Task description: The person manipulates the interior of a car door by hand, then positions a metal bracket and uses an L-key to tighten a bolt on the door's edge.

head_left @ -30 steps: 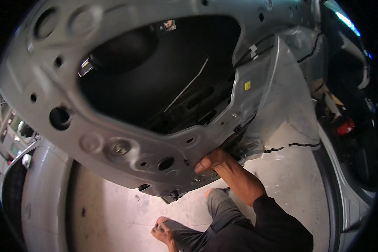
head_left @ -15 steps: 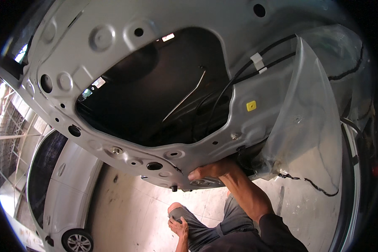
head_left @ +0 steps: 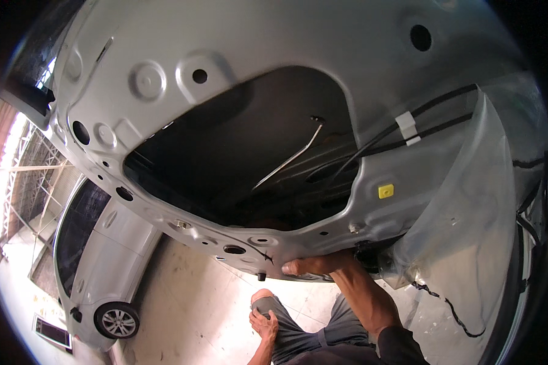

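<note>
A grey car door [head_left: 225, 36] stands before me with its inner metal bare. My right hand [head_left: 319, 266] is at its lower part, thumb lying along the outside of the metal, the other fingers out of sight behind the edge of a lower opening. It appears to grip the door there. My left hand [head_left: 265, 323] rests on my left knee, fingers spread over the grey cloth, holding nothing. Clear plastic sheeting [head_left: 463, 213] hangs peeled back to the right of my right hand. Inside the large dark opening [head_left: 225, 164] a thin bent rod [head_left: 289, 157] runs diagonally.
Black cables [head_left: 380, 135] under a white clip [head_left: 407, 128] cross the door's right part, above a yellow square plug [head_left: 386, 191]. A dark strip of sealant [head_left: 447, 304] dangles along the plastic. Another silver car [head_left: 109, 243] is parked at left on the pale floor [head_left: 189, 304].
The view has shifted, so the door's upper part and opening sit lower and further right. My right hand stays at the lower opening; my left hand stays on the knee.
</note>
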A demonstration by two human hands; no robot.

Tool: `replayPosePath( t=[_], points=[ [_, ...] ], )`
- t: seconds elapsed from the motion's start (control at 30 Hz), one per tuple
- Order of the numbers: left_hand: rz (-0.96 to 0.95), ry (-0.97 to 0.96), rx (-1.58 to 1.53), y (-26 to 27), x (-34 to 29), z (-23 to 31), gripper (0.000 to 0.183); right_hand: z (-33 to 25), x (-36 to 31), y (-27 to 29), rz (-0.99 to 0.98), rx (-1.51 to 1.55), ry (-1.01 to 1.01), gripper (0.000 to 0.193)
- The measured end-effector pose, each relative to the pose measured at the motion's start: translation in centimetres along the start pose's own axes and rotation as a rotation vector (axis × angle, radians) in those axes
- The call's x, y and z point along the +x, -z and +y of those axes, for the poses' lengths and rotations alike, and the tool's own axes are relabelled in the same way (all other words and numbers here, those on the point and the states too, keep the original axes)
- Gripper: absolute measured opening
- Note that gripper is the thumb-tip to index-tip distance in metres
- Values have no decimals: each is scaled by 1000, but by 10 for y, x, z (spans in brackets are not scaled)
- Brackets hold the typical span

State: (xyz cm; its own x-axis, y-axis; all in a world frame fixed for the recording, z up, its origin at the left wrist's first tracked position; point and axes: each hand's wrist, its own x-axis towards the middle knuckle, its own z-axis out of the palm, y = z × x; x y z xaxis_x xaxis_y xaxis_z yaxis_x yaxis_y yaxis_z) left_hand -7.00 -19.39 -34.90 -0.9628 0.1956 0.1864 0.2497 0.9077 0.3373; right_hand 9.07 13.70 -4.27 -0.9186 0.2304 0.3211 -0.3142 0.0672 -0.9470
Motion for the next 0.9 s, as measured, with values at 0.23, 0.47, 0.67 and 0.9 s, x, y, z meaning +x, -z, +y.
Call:
replayPosePath(
  t=[0.23, 0.47, 0.67, 0.9],
  points=[
    [28, -36, 14, -16, 3, 1, 67, 17, 2, -3, -5, -45, 113, 39],
    [19, -46, 17, -9, -2, 3, 68, 12, -7, -6, -5, 9, 117, 39],
    [14, 97, -36, -10, -1, -16, 70, 30, -2, -12, 37, 38, 59, 40],
    [64, -163, -458, 42, 6, 79, 60, 31, 2, -11, 246, 290, 346, 36]
  ],
)
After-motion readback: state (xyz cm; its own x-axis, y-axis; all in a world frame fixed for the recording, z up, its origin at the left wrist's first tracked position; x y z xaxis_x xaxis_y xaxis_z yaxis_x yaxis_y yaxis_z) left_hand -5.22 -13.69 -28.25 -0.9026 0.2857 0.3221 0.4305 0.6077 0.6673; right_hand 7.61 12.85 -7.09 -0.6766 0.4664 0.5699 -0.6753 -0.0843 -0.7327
